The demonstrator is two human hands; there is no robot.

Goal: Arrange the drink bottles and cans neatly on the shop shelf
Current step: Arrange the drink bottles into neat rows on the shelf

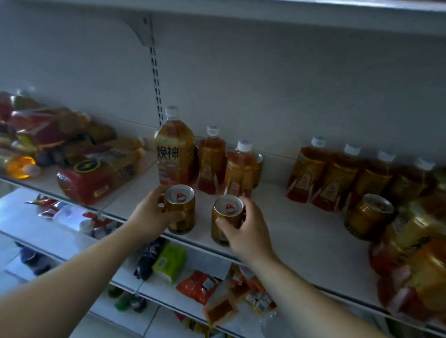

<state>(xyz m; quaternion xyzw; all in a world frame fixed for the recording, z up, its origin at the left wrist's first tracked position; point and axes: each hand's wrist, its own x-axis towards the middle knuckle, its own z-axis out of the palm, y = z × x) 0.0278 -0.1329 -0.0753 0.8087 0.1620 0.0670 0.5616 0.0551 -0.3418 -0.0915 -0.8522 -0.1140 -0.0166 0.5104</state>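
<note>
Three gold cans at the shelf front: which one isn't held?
The rightmost can, standing free before the four-bottle row. The left hand grips the left can, the right hand the middle can.

shop: stocked drink shelves (290, 241)

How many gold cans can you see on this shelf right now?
3 for certain. The left can is gripped by the left hand, the middle can by the right hand, the right can stands alone before the bottle row. A possible fourth can peeks behind the middle bottles.
</note>
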